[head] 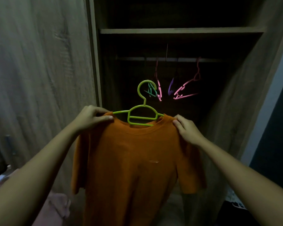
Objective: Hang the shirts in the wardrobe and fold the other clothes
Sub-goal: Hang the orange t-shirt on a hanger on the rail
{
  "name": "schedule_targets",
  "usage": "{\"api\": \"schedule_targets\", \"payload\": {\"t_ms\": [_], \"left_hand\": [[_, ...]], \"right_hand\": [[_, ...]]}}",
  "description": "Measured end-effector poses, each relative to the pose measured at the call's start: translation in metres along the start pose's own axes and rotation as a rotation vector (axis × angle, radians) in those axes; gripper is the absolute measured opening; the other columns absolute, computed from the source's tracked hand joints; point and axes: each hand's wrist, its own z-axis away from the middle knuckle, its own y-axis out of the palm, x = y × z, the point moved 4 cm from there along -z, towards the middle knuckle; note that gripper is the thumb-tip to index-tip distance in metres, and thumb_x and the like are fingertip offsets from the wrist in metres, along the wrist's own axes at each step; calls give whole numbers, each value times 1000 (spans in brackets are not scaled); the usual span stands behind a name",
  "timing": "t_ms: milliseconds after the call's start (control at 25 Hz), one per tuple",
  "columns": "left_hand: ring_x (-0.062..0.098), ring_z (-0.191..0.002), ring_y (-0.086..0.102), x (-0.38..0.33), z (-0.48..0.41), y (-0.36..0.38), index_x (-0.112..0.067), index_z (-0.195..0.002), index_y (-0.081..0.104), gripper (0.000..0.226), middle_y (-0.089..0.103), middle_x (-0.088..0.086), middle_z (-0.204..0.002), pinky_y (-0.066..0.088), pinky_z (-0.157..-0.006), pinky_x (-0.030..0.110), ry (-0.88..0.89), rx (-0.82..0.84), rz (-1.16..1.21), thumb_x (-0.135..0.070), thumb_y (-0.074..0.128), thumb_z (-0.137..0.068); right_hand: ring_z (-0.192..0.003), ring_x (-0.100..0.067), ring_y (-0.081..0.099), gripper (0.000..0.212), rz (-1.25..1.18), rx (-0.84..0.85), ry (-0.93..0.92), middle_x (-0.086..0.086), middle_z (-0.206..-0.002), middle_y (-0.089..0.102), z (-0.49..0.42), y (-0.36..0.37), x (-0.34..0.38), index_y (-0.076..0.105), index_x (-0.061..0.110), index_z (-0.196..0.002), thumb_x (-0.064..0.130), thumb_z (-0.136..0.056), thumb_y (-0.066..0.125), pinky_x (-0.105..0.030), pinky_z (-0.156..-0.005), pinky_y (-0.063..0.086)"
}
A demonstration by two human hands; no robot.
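The open wood-grain wardrobe stands before you, dark inside, with a shelf above a hanging rail. You hold the orange short-sleeved T-shirt up in front of the opening, below the rail, its body hanging between your arms. Your left hand pinches one shoulder of the shirt, thumb on the front. Your right hand pinches the other shoulder the same way. The lime-green plastic hanger sits in the neck opening, its hook upright and clear of the rail. Behind it hang two pink plastic hangers, a purple hanger between them and a teal hanger, partly behind the green hook.
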Motion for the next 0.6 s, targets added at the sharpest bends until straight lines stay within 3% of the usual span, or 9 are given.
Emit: {"api": "schedule_targets", "payload": {"t_ms": [120, 240, 360, 480, 600], "left_hand": [[-6, -86, 56, -10, -9, -1, -21, -108, 60, 20, 56, -14, -96, 48, -69, 13, 21, -8, -98, -28, 58, -89], [-10, -85, 57, -10, -8, 3, -23, -106, 60, 17, 56, -19, -94, 46, -71, 4, 30, -13, -77, -27, 58, -90], [-3, -96, 58, -2, 0, 1, -26, -105, 61, 16, 61, -12, -101, 50, -76, 11, 10, -50, 65, -27, 56, -90], [4, -95, 60, -3, 2, -2, -34, -103, 58, 15, 59, -14, -103, 51, -77, 18, -13, -11, 64, -28, 55, -90], [3, -101, 53, 8, 2, -9, -39, -113, 53, 26, 54, -16, -110, 48, -82, 23, -71, 25, 66, -42, 57, -87]], "right_hand": [[-66, -12, 56, 22, -83, 8, -11, 2, -73, 56, -3, 5, 6, 55, 23, -95, 31, -100, 35, -19, -59, 42], [-72, -13, 58, 22, -88, 13, -35, 1, -77, 58, -9, 4, 9, 57, 25, -96, 32, -99, 36, -21, -63, 43], [-74, -14, 59, 22, -68, 13, -43, -1, -78, 59, -9, -7, 5, 57, 29, -93, 33, -99, 36, -21, -66, 43], [-74, -12, 58, 22, -32, 2, -37, 1, -77, 58, -10, -16, -1, 56, 30, -88, 33, -99, 36, -22, -65, 41], [-76, -14, 58, 27, -18, -142, 37, 3, -76, 59, -14, -23, -14, 55, 25, -89, 37, -99, 34, -31, -68, 41]]}}
